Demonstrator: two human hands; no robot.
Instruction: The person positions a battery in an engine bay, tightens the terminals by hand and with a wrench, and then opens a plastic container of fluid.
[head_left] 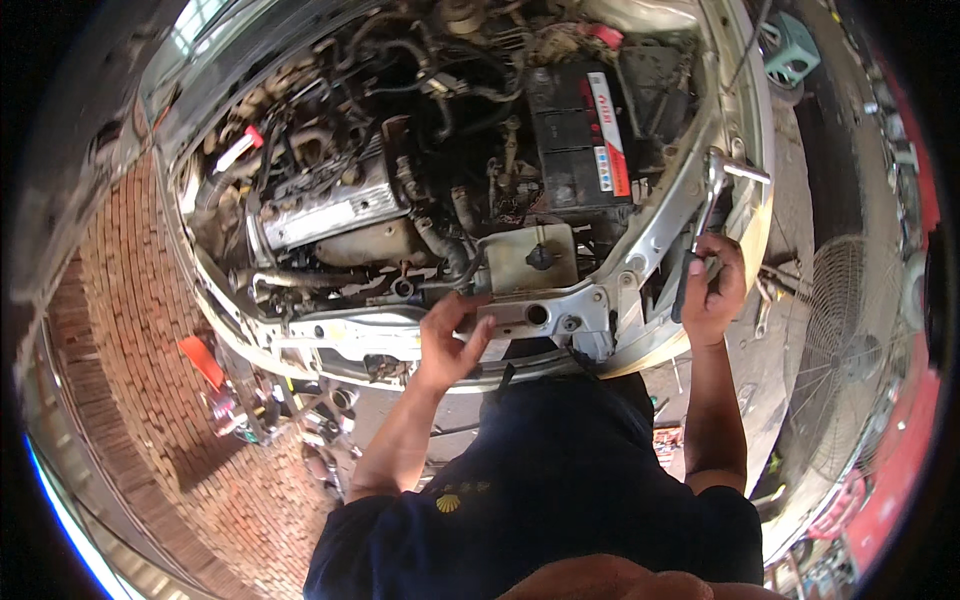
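Observation:
My right hand (716, 295) grips the dark handle of a ratchet wrench (711, 205) over the right front corner of the engine bay. The wrench's chrome head points away from me, and a short socket or extension sticks out to its right. My left hand (452, 340) is at the metal front crossmember (390, 338), its thumb held apart from its bent fingers, with nothing visible in it. Just beyond that hand sits a pale plastic reservoir (510, 262) with a black cap. Farther back is a black car battery (570, 140) with a red and white label.
The engine (330, 205) with its silver cover fills the bay's left side. A raised hood (90, 130) is at far left. Tools and parts lie on the brick floor (150, 300) at lower left. A large fan (840, 350) and a green stool (790, 50) stand to the right.

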